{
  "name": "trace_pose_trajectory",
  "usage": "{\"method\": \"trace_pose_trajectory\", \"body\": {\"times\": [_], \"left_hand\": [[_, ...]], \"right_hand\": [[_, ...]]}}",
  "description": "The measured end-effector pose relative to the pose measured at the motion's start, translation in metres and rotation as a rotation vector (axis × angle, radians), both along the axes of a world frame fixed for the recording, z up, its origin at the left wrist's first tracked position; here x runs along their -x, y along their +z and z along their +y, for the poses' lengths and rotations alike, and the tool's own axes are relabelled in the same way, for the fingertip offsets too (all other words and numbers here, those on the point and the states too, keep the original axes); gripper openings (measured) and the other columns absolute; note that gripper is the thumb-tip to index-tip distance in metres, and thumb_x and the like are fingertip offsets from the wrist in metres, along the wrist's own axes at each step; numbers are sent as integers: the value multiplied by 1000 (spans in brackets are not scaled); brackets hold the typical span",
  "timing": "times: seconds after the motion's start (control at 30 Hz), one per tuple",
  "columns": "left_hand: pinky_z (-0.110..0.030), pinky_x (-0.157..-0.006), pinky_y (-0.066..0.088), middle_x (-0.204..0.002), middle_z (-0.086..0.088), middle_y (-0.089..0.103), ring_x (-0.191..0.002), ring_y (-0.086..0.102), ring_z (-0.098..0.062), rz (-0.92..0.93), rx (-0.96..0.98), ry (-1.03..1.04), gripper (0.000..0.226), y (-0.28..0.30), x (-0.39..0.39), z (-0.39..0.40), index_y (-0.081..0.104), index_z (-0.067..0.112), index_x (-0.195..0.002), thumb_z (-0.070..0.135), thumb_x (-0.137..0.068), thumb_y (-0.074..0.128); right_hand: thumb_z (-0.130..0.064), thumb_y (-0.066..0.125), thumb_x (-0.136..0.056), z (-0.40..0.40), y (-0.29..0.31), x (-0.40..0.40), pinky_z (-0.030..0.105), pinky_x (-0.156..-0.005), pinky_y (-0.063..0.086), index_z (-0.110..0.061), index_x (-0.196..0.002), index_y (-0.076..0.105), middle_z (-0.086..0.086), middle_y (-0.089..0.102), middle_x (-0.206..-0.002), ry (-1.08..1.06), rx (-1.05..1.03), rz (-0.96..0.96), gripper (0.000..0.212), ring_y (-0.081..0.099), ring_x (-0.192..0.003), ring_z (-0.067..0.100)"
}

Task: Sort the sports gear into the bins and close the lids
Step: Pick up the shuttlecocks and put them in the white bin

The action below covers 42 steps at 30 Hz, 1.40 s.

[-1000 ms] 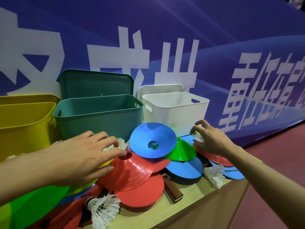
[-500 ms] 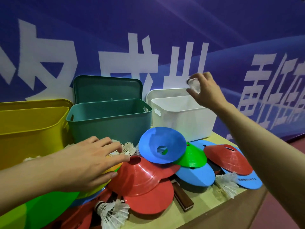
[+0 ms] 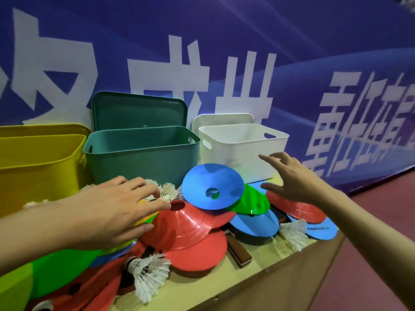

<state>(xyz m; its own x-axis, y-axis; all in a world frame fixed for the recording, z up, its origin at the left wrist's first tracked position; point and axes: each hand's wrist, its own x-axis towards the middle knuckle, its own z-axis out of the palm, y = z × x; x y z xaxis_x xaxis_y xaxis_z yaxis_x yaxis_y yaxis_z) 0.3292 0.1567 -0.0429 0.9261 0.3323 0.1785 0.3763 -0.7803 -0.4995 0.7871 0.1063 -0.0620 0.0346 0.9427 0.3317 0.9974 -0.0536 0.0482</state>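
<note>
Three open bins stand in a row at the back: yellow bin [image 3: 38, 158], teal bin [image 3: 139, 158], white bin [image 3: 238, 153]. Flat disc cones lie heaped in front: a tilted blue cone [image 3: 211, 187], a red cone [image 3: 190, 223], a green cone [image 3: 253, 203]. White shuttlecocks lie among them, one [image 3: 148, 274] at the front and one [image 3: 292, 234] on the right. My left hand [image 3: 112, 212] rests on the pile, fingertips at a shuttlecock [image 3: 166, 191] behind the red cone. My right hand [image 3: 289, 176] hovers empty, fingers spread, in front of the white bin.
The teal lid [image 3: 139, 111] and the white lid [image 3: 222, 118] lean upright against the blue banner wall behind their bins. A brown paddle handle [image 3: 238, 250] pokes out under the cones. The wooden table's front edge [image 3: 258, 281] runs diagonally; red floor lies to the right.
My right hand, which held a shuttlecock up over the white bin, has come back down empty in front of that bin. My left hand stayed on the pile.
</note>
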Motion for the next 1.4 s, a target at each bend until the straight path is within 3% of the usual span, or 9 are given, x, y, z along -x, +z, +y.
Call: {"method": "trace_pose_trajectory", "body": {"times": [0.3,0.4,0.47,0.63,0.83,0.97,1.07,1.3,1.4], "left_hand": [[-32,-79,54,-125,12,54,-106,56,-12,-35,33,-65,49,-10,-9,-20,44,43,-143,65,-102,27],[-33,-81,53,-129,12,52,-108,55,-12,-40,46,-72,50,-16,-7,-28,43,44,-143,66,-102,25],[-33,-79,54,-129,11,52,-107,56,-12,-29,53,-52,48,-20,-3,-33,45,43,-141,65,-102,28],[-33,-78,53,-128,11,52,-107,55,-12,-22,55,-39,46,-26,8,-36,48,42,-139,65,-101,34],[-32,-77,53,-126,11,55,-108,56,-12,-18,48,-17,46,-24,11,-33,48,42,-140,64,-101,38],[-32,-78,52,-128,11,54,-109,55,-12,-13,61,-14,47,-26,13,-31,46,43,-142,65,-101,37],[-32,-78,53,-128,10,54,-108,55,-13,-4,64,10,48,-26,14,-29,46,42,-142,65,-101,37],[-33,-80,53,-130,11,52,-108,53,-13,12,79,34,49,-25,15,-22,43,44,-145,65,-101,33],[-34,-80,53,-129,12,53,-106,53,-13,22,84,53,49,-22,17,-20,42,45,-145,66,-102,30]], "right_hand": [[-88,51,-73,-82,-50,-5,42,-107,47,-48,-158,12,-13,21,-160,15,224,-23,102,41,-139,19],[-80,62,-75,-95,-67,0,38,-92,54,-48,-156,17,-11,29,-155,-5,258,-55,97,52,-127,18],[-69,65,-82,-101,-74,3,33,-81,54,-48,-151,25,-10,36,-148,-13,271,-88,83,61,-113,18],[-64,59,-88,-109,-77,4,30,-75,56,-51,-144,37,-14,49,-135,-7,244,-95,62,64,-104,14],[-60,59,-87,-108,-63,10,11,-58,30,-52,-139,42,-24,53,-128,-22,261,-95,55,54,-93,4],[-58,60,-88,-115,-47,16,15,-62,39,-50,-137,45,-21,55,-128,-38,242,-152,52,54,-91,6],[-60,57,-92,-118,-30,24,27,-80,50,-49,-139,42,-15,52,-136,-81,191,-256,51,62,-102,11],[-65,53,-94,-93,9,40,30,-66,38,-47,-140,45,-7,55,-128,-94,-3,-254,50,66,-87,23],[-60,63,-91,-58,25,42,33,-66,45,-45,-139,46,-3,56,-129,-58,-76,-199,53,66,-87,25]]}}
